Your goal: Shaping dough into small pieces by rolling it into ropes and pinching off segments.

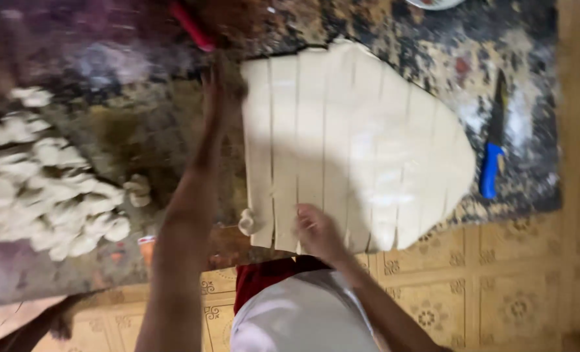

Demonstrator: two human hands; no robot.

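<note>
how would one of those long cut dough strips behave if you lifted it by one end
Probably floppy: the dough strips are thin and flat. Likely to stretch or tear, being long and narrow. Probably not too sticky, since flour dusts the mat around them.

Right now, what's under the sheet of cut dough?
The dough sheet lies on a dark, floured speckled board. The right hand presses its near edge; the board beneath the dough is hidden.

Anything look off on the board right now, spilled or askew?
Mostly tidy. One small curl of dough has rolled up at the near left corner of the cut dough sheet. Flour dusts the mat around the blue-handled knife.
</note>
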